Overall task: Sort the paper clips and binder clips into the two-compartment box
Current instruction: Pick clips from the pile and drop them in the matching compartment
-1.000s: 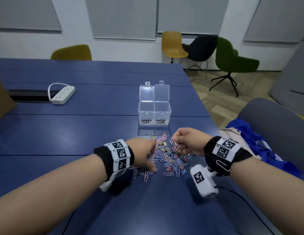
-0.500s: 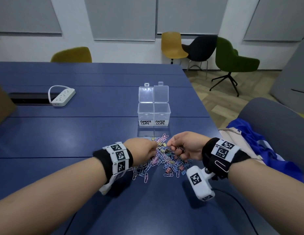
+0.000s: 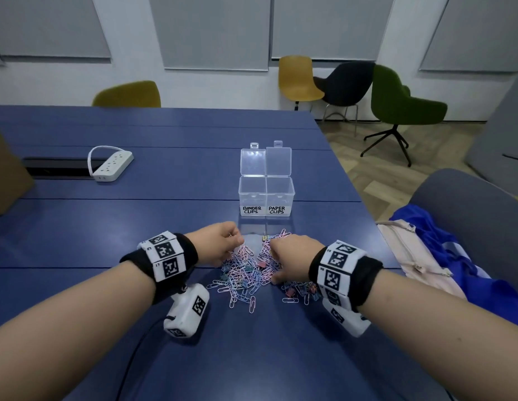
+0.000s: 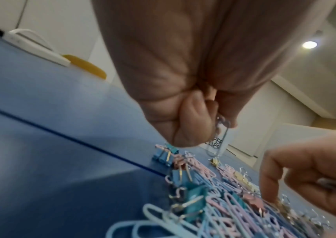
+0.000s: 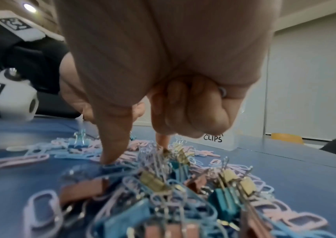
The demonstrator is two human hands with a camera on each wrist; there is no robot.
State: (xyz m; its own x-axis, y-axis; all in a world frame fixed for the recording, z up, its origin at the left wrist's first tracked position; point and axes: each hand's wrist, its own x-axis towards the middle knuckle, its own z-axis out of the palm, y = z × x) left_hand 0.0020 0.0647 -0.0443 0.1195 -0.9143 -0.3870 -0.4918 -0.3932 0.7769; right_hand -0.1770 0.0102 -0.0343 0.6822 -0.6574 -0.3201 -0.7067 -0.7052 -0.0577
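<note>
Left hand (image 4: 185, 90) pinching paper clip (image 4: 219, 138)

Handwritten in black on white labels on the clear box (image 3: 266, 195) front: "BINDER CLIPS" left compartment, "PAPER CLIPS" right compartment.

The right hand (image 3: 292, 257) covers the clips beneath it, and whether its curled fingers (image 5: 199, 112) hold anything is unclear. In the left wrist view the left hand (image 4: 183, 80) hides most of the box label beyond it. The clip pile (image 5: 163, 201) nearest the right wrist is blurred.
</note>
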